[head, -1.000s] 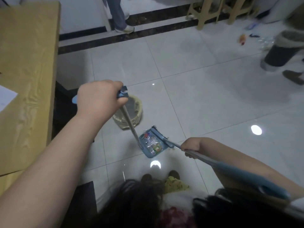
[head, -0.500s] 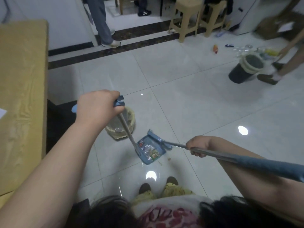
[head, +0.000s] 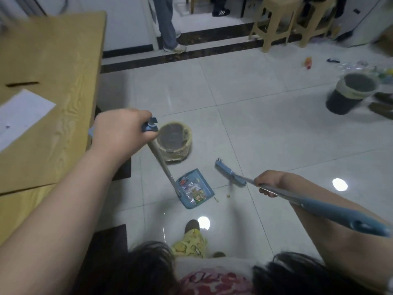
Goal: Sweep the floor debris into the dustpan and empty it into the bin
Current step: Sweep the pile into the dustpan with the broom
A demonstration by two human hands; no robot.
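My left hand (head: pixel 121 133) grips the top of the long handle of a blue dustpan (head: pixel 204 184), which rests on the white tile floor and holds crumpled wrappers (head: pixel 192 190). My right hand (head: pixel 266 183) is closed around the metal shaft of a blue broom, whose head (head: pixel 228 172) hangs lifted to the right of the pan, apart from it. A few small crumbs (head: pixel 223 198) lie on the floor just right of the pan. A small bin (head: pixel 175 143) lined with a yellowish bag stands just behind the pan, below my left hand.
A wooden table (head: pixel 53 81) with a white paper fills the left side. A second dark bin (head: pixel 350 93) stands far right with scattered litter behind it. Plastic stools (head: pixel 274 22) and a person's legs (head: pixel 168 24) are by the dark floor stripe. My foot (head: pixel 191 226) is below the pan.
The broom head has pulled away from the dustpan to the right and lifted. The dustpan stays on the floor with the wrappers in it. The view has tilted up.
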